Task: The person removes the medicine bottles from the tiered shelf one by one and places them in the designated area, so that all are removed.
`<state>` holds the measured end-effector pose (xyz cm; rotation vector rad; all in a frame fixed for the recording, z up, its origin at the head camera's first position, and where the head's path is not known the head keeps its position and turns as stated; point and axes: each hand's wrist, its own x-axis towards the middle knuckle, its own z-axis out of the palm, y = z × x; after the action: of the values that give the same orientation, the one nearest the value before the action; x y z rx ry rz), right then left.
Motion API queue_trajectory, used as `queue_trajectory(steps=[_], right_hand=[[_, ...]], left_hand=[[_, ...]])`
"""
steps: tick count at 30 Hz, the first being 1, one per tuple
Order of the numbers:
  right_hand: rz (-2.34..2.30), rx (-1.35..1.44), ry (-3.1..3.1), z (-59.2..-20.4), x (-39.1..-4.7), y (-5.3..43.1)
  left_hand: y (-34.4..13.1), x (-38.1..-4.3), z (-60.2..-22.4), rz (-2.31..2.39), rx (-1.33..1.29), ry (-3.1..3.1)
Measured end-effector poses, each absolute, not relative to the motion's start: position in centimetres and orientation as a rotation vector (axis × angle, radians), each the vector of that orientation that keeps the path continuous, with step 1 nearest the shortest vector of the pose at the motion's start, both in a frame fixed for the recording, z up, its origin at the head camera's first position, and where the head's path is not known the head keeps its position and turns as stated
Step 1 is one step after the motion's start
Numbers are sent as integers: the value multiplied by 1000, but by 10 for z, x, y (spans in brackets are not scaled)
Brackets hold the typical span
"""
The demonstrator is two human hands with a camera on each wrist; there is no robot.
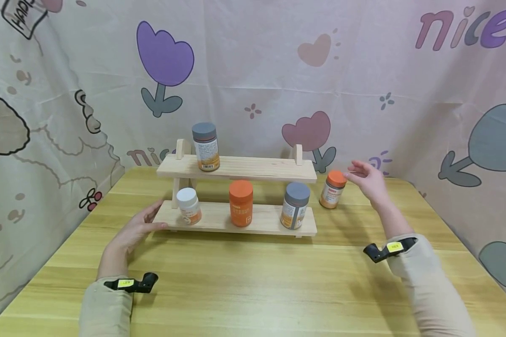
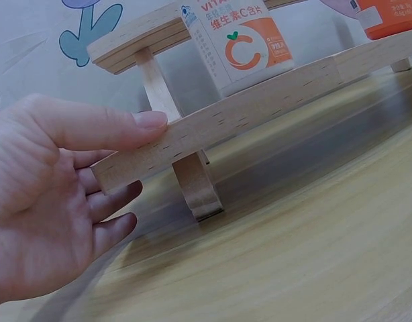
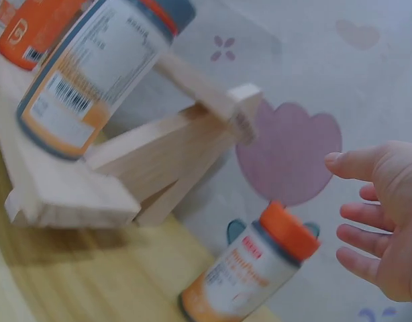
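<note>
This place seems an indoor tabletop corner, though I cannot tell if of a home or a studio, because hanging cloth (image 1: 253, 65), printed with a purple tulip (image 1: 165, 58), encloses the wood-grain table (image 1: 244, 281) at far, left and right.

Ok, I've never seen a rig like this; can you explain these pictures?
There's no machine, just a person's bare left hand and right hand. The wide picture comes from a camera on the head; the others come from the left wrist camera and right wrist camera. On the table stands a wooden shelf. Its top board carries a grey-capped bottle; its lower board carries a white bottle, an orange bottle and a second grey-capped bottle. An orange-capped bottle stands right of the shelf. The left hand holds the lower board's end; the right hand, near the orange-capped bottle, holds nothing.
</note>
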<state>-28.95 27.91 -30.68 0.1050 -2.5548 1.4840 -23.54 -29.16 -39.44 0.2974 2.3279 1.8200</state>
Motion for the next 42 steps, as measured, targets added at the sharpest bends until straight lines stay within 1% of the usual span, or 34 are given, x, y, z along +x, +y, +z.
queue_trajectory(steps=[9,17,29,42], right_hand=[[1491,164,-2573,-268,-285,267],[1597,279,-2557,-246,-290,237],[1686,512,-2491,-227,-303,183],[1749,656,-2501,-218,-312,117]], left_hand=[[-290,-235,-393,1821,296,2326],[-293,-234,-395,1781,279,2373],[-293,-235,-396,1780,292,2381],[-290,-232,-393,1799,299,2350]])
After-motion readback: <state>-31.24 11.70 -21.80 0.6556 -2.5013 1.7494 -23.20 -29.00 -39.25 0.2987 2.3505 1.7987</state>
